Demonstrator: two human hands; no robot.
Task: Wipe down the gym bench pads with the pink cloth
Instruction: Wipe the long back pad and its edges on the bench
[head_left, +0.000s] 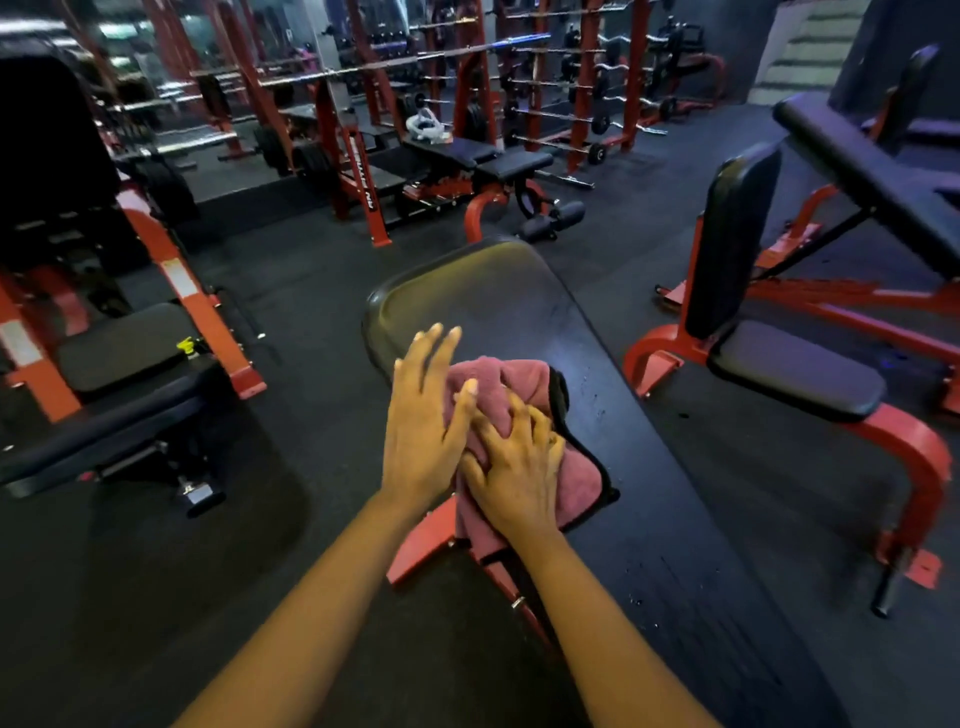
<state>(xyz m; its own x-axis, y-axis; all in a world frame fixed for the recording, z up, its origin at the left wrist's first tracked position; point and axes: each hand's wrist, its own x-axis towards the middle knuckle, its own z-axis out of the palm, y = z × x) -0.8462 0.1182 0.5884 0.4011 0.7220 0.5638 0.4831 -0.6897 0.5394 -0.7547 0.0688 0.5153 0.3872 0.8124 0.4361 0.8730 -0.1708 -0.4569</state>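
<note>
A long black bench pad (524, 306) runs from the bottom right toward the middle of the view. A bunched pink cloth (498, 384) with a dark edge lies on its left side and hangs partly over the edge. My right hand (519, 467) presses down on the cloth with its fingers dug into the folds. My left hand (423, 415) lies flat against the cloth's left side, fingers spread and pointing away from me. Small water drops show on the pad to the right of the cloth.
The bench's red frame foot (415, 545) sticks out below the cloth. A red seated bench (795, 374) stands to the right, another machine with a black seat (124, 348) to the left. Red racks with barbells (550, 78) and a flat bench (467, 156) fill the back.
</note>
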